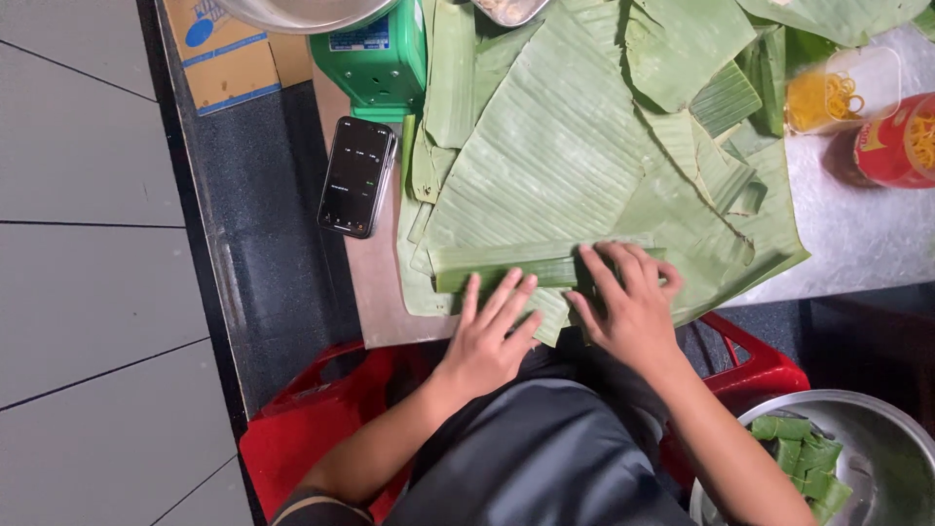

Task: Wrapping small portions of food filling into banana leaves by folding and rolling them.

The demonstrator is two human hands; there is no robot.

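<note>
Dark-screened phone (356, 176) lying just below the green scale (375, 58), blue-and-white label (358, 40) on the scale, brown cardboard box (232, 51) left of it, red round packet (896, 141) far right

Two hands are seen, the left hand (490, 336) and the right hand (630, 310). One rolled leaf parcel (506, 266) is counted under them. One black phone (356, 176), one green scale (378, 60) and one cardboard box (226, 49) are seen. Two metal bowls are counted, and one bowl (877, 429) holds several folded leaf parcels (808, 463). Two containers of yellow rubber bands (840, 93) are seen.
</note>
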